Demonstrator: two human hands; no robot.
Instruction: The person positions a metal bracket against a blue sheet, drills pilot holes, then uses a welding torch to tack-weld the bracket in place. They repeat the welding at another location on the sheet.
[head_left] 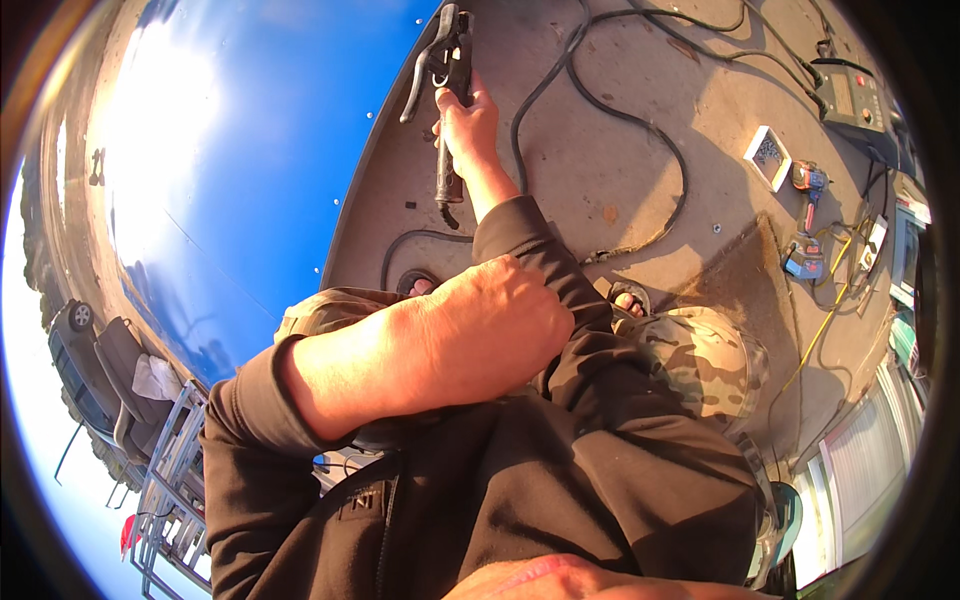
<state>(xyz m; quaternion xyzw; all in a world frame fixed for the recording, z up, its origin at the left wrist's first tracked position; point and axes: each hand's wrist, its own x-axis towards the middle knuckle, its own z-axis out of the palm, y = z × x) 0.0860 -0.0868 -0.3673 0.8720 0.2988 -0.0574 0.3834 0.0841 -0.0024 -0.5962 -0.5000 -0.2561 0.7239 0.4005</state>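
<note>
My right arm reaches far forward across the picture. Its hand (pixel 467 125) is closed around a black clamp-like tool (pixel 458 65) with a curved grey lever and a long straight handle. A bent dark end shows below the hand; the tool's exact kind is unclear. My left hand (pixel 515 310) is curled into a fist, back up, across my right sleeve (pixel 575 285). The fingers of this fist are hidden, so anything inside cannot be seen. Close to the tool, a thick black cable (pixel 682 160) loops over the brown floor (pixel 620 110).
At the far right stand a machine with knobs (pixel 855 97), a white tray of small metal pieces (pixel 769 158) and a cordless drill (pixel 808 190). A yellow cord (pixel 822 325) runs nearby. A glossy blue surface (pixel 270 130) lies left. My sandalled foot (pixel 630 300) stands below.
</note>
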